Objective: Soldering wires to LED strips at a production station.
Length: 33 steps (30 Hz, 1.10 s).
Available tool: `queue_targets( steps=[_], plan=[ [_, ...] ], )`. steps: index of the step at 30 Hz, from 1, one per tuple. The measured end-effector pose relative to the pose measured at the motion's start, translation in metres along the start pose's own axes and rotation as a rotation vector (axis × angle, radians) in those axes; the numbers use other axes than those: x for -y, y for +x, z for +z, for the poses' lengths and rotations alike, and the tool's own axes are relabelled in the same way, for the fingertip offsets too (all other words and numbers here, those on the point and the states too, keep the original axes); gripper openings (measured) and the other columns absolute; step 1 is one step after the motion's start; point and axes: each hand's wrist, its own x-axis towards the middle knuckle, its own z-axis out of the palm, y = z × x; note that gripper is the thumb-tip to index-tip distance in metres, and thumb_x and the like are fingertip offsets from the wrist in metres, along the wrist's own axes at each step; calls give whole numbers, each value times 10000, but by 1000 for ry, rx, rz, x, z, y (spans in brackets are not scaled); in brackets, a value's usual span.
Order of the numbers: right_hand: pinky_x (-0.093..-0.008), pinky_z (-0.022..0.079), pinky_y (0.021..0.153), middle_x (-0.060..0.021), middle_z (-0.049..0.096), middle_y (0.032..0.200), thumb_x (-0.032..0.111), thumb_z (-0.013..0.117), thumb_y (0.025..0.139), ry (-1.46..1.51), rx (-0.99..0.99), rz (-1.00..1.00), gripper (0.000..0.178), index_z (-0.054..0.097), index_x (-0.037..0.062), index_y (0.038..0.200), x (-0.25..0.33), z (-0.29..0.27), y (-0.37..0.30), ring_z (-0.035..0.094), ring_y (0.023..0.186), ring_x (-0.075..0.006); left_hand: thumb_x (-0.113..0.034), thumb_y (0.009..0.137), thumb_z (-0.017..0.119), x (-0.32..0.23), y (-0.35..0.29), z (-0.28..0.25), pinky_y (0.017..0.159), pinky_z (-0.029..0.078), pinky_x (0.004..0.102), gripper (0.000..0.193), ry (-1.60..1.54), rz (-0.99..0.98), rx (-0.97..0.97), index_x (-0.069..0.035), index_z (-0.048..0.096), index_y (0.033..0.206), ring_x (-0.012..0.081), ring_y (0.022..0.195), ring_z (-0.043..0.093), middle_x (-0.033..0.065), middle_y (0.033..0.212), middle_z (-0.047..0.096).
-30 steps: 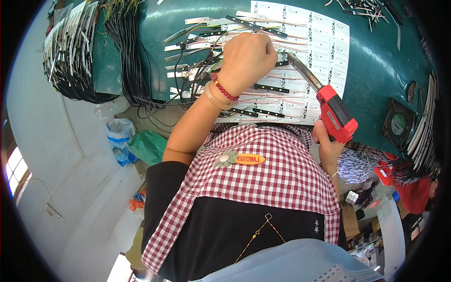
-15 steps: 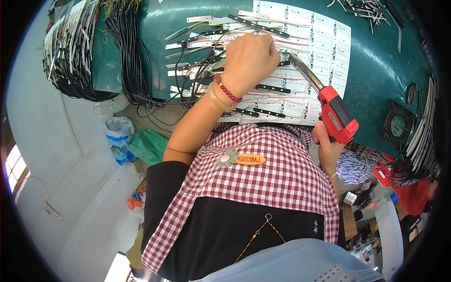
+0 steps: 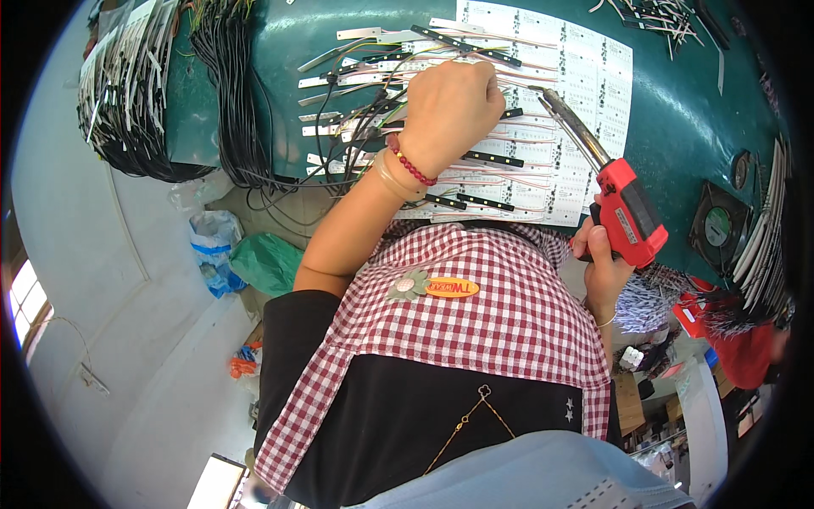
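My left hand point(image 3: 451, 106) is closed above the white printed boards point(image 3: 610, 93), its knuckles up and its fingertips hidden. Just beyond its fingers pokes the end of a short black LED strip point(image 3: 513, 113); whether the hand grips it I cannot tell. My right hand point(image 3: 604, 261) is wrapped round the handle of a red and black soldering gun point(image 3: 629, 212). The gun's long metal tip points up and left, over the boards and a little right of my left hand. Several more black LED strips point(image 3: 493, 159) with thin wires lie across the boards.
Black cables point(image 3: 233, 93) hang over the green table's point(image 3: 670, 127) left part, beside a bundle of wired strips point(image 3: 127, 93). A small black fan point(image 3: 719, 225) sits at the right edge, near a stack of pale strips point(image 3: 761, 229). Loose offcuts point(image 3: 661, 21) lie at the far right.
The soldering gun has shifted right with my right hand, and its tip has drawn away from beside my left fingers. My left hand has stayed almost still.
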Motion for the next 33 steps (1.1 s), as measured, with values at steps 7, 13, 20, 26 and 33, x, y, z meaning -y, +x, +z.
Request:
queue_targets(
  steps=[7,13,20,26,33],
  plan=[
    [-244,363,475,-35,486,603,149,557,890,12,-15,85,345,486,-59,1155,-3,-3,-1,420,479,-86,-117,736,618,-4,-10,-7,547,477,361,78,-39,45,-67,-48,630,702,269,629,590,56,861,576],
    [-234,343,455,-24,474,595,84,535,888,-58,-2,135,277,498,-61,1121,-6,-1,3,405,468,-80,-114,730,620,1,-3,-8,565,480,369,82,-8,74,13,-39,638,701,278,634,587,66,855,567],
    [-231,347,462,-18,484,585,108,551,888,-114,22,110,240,523,-55,1062,-10,-3,3,432,482,-83,-119,728,615,0,-1,-9,562,478,380,97,16,71,26,-33,634,688,290,635,585,74,842,562],
    [-230,346,466,-18,484,579,108,550,883,-133,82,112,246,521,-56,1063,-6,1,1,435,482,-83,-116,730,605,0,0,-8,560,477,380,104,28,54,29,-32,632,674,291,624,583,79,837,562],
    [-234,351,465,-25,492,580,92,543,878,-54,26,125,263,499,-60,1088,-3,6,-3,437,476,-84,-114,730,603,0,-1,-8,556,479,380,110,21,56,21,-27,629,669,289,620,584,81,838,562]
  ],
)
